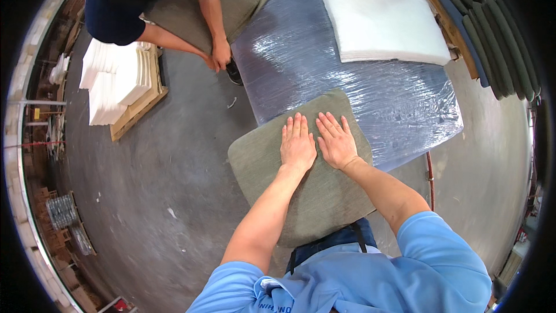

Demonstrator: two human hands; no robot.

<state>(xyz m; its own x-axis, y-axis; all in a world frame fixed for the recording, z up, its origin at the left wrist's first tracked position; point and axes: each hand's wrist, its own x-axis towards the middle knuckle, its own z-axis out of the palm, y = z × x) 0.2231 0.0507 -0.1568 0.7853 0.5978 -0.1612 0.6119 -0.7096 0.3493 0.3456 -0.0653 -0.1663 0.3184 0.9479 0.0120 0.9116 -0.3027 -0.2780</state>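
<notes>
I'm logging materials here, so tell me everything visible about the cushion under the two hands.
The cushion is olive-green, broad and roughly square with rounded corners, its cover fabric-like and slightly mottled. It looks lightly padded and lies roughly flat, turned askew. Its far part overlaps the plastic-wrapped surface; the rest reaches toward the wearer's waist. The left hand and right hand lie on top, palms down. Its filling and underside are hidden.

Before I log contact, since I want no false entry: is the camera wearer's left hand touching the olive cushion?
Touching. The head view shows the left hand lying palm down on the olive cushion, fingers extended, with no gap visible.
</notes>
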